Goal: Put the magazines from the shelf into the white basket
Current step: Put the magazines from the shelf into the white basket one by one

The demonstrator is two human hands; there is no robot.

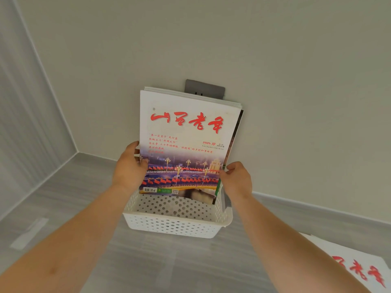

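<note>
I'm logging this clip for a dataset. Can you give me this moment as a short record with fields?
setting: grey floor by a white wall
held: stack of magazines, upright, lower edge in the white basket
left hand: grips the stack's left edge
right hand: grips the stack's right edge
behind stack: grey wall socket
elsewhere: another magazine, lower right, outside the basket

2 hands (pixel 130 166), 1 white perforated basket (pixel 175 226), 1 stack of magazines (pixel 186 140) of unclear count, 1 separate magazine (pixel 357 269), 1 grey wall socket (pixel 204 88).
</note>
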